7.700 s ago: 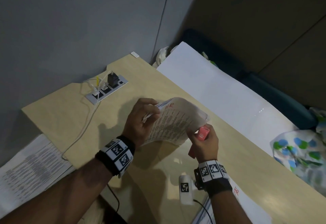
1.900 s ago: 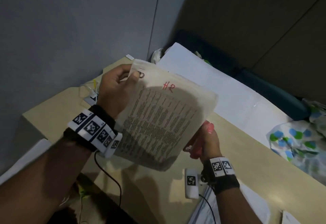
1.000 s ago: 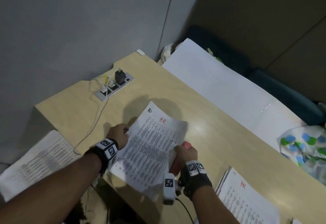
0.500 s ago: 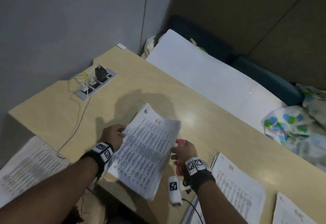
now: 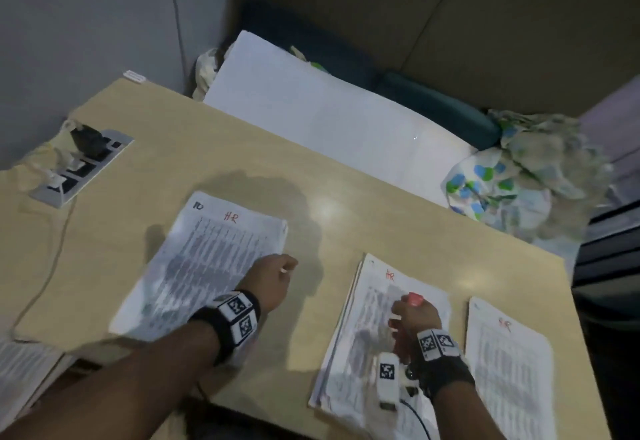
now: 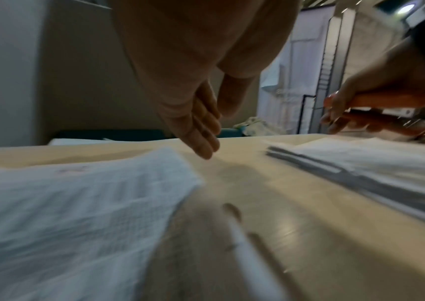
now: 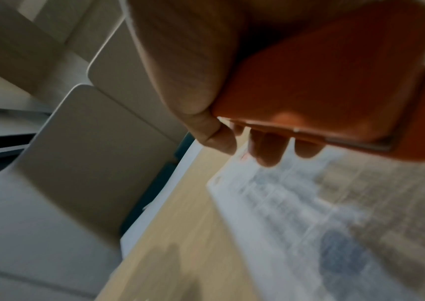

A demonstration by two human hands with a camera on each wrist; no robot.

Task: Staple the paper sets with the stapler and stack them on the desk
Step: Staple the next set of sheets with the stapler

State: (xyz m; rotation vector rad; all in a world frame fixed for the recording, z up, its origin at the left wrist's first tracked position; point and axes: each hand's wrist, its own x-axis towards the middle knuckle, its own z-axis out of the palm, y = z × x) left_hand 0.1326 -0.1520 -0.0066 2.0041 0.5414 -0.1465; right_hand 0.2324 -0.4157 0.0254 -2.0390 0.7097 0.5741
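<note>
Here left hand (image 5: 273,278) fingers (image 6: 200,130) loose, empty, beside paper set (image 5: 207,263); right hand (image 5: 414,315) clamps stapler (image 7: 322,81) above middle stack (image 5: 360,346).

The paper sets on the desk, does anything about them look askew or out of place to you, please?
Slightly. The printed paper set marked "10" and "HR" lies flat on the pale wooden desk, rotated against the desk edge. The stack of printed sets under the right hand, which grips the red stapler, has fanned, uneven edges.
</note>
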